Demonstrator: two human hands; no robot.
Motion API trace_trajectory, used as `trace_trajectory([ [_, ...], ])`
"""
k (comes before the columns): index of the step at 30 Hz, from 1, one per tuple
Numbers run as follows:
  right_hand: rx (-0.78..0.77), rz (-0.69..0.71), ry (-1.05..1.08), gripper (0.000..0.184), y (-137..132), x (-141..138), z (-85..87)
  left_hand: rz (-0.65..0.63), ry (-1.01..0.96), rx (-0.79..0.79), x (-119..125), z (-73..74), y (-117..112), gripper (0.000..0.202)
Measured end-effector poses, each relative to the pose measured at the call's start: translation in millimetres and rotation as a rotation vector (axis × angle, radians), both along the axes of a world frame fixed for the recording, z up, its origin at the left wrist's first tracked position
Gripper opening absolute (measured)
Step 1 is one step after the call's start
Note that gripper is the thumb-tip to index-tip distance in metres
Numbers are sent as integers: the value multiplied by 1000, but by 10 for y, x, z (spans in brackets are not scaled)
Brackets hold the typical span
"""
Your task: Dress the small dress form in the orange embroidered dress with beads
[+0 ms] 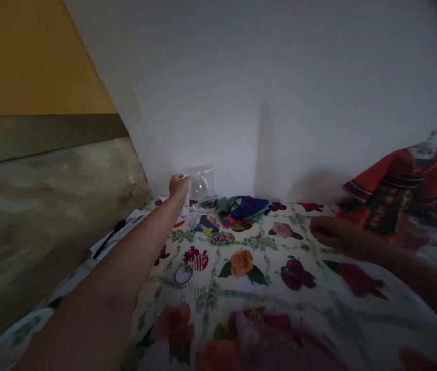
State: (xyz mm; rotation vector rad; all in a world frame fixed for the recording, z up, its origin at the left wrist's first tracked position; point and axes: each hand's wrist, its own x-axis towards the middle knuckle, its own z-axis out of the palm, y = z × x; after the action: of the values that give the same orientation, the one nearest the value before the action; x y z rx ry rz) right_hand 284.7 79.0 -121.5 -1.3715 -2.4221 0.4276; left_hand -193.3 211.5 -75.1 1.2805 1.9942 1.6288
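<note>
My left hand [178, 184] reaches far forward to the wall side of the table. Its fingers pinch the edge of a clear plastic zip bag [203, 184], which stands up from the cloth with small dark contents at its bottom. Over the right half of the table is my right hand [321, 230], blurred, its fingers curled in; whatever they may hold is hidden. Beside the bag lies a crumpled blue and green cloth [247, 207]. Nearer to me are an oval patch of multicoloured beads [222, 238] and a ring-shaped roll [184, 275] among strands of white beads [149, 288].
A flowered tablecloth [280, 304] covers the table, which meets a white wall [222, 103]. At the right stands a small orange embroidered garment [399, 180]. Papers [125, 232] with a dark, thin object lie along the left edge, partly behind my left arm.
</note>
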Motion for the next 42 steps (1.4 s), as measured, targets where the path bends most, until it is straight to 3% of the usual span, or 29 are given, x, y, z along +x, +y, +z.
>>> trace_trajectory([
  [5, -372, -10, 475, 30, -234, -3, 142, -34, -31, 59, 85, 53, -71, 23],
  [8, -498, -56, 659, 31, -344, -1, 160, -110, -65, 113, 156, 155, -152, 16],
  [15, -519, -38, 762, 34, -548, -56, 251, -283, -78, 278, 347, 671, -483, 17],
  [19, -517, 30, 806, 33, -677, -124, 333, -402, -20, 346, 482, 982, -835, 11],
  [21, -543, 49, 843, 30, -756, -160, 370, -474, 5, 354, 571, 1075, -1049, 18],
  [25, -596, 46, 933, 26, -995, -250, 506, -612, -13, 346, 834, 1111, -1514, 20],
  [29, -703, 152, 1233, 24, -1283, -374, 684, -682, -36, 270, 1162, 1080, -1999, 20],
  [32, -829, 219, 1398, 19, -1432, -436, 727, -758, -67, 265, 1353, 1089, -2297, 15],
  [38, -979, 297, 1578, 13, -1618, -429, 658, -886, -41, 225, 1578, 1062, -2612, 9],
  [42, -903, 317, 1626, 14, -1691, -361, 706, -936, 19, 222, 1731, 1088, -2725, 5],
])
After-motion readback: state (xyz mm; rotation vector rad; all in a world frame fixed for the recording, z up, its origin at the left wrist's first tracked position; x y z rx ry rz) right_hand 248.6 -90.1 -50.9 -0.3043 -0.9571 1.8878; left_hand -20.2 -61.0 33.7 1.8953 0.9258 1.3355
